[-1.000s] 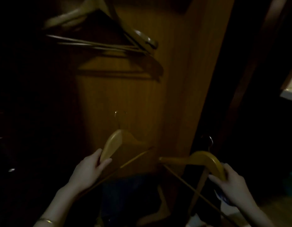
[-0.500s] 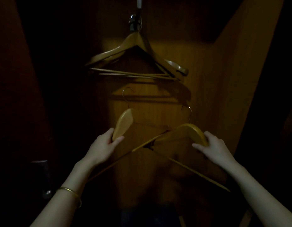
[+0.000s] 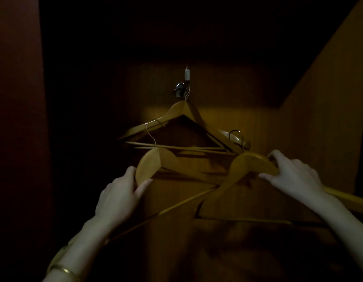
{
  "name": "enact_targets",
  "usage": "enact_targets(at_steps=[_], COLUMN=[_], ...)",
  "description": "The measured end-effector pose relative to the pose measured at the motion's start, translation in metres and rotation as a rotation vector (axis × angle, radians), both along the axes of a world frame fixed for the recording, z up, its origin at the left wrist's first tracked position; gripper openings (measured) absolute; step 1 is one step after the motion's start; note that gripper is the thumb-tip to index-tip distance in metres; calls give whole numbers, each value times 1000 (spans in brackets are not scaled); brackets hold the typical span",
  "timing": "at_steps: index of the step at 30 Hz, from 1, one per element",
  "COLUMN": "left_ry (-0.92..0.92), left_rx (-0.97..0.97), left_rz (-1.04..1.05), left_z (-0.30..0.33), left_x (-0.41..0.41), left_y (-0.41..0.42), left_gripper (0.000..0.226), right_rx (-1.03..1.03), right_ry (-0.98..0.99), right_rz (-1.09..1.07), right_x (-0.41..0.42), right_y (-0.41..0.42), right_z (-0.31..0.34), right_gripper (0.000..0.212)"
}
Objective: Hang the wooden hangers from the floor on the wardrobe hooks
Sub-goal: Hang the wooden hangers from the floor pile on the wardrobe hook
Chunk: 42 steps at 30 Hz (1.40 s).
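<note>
1. Presently, your left hand (image 3: pixel 119 192) gripped the left hanger (image 3: pixel 154 165) by its near shoulder, thumb curled under the wood and fingers wrapped behind it.
2. Your right hand (image 3: pixel 292 176) held the right hanger (image 3: pixel 251 165) at the crown – fingers curled over the top edge, thumb pressed along the front face.
3. Both hangers were raised inside the wardrobe, just below the hung hangers (image 3: pixel 184 112), which already occupied the wardrobe hook (image 3: pixel 179 90) on the back panel (image 3: pixel 258 123).
4. The wire hook of the left hanger (image 3: pixel 154 131) stood in front of the left arm of the hung hangers; the wire hook of the right hanger (image 3: pixel 235 135) sat close to their right end. Neither had reached the wardrobe hook.
5. The lower bars of your two hangers crossed between your hands. You were best advised to separate them before lifting, since a tangle seemed likely.
6. For a clean result, you needed to present one hanger at a time: raise it above the wardrobe hook, turn its wire opening toward the metal, then lower it.
7. Only one wardrobe hook was visible – the dim light hid any others, so you needed to confirm it had room first.
8. A bangle (image 3: pixel 63 270) circled your left wrist, well clear of the work.
</note>
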<state>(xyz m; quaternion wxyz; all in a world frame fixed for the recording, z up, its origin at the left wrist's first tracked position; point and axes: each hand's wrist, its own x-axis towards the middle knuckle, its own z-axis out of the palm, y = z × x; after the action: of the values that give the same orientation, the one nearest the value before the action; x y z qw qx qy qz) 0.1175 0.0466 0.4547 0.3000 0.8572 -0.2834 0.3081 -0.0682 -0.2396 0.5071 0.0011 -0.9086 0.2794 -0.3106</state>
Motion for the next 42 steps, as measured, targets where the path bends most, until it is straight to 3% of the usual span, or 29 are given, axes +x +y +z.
enact_targets(at_steps=[6,14,21,28,32,42], left_ry=[21,134,162,279,256,96], left_rx=[10,-15,82,236,269,259], left_rz=[233,280,311,201,129,163], left_z=[6,16,27,16,18,46], left_x=[3,6,-4,-16,-21,-10], left_y=[14,12,27,44,30,-9], left_gripper=[34,33,29,58,63,43], right_rx=[21,-72,-119,-14,26,79], right_ry=[-62,-224,-204,-270,-253,-187], right_rz=[121,341,319,424,478,564], right_x=[26,80,121,138,158,196], right_y=[-16,-6,-1,1,1,-6], right_z=[25,83,133,145,140,139], right_gripper=[59,61,48,57,62,54])
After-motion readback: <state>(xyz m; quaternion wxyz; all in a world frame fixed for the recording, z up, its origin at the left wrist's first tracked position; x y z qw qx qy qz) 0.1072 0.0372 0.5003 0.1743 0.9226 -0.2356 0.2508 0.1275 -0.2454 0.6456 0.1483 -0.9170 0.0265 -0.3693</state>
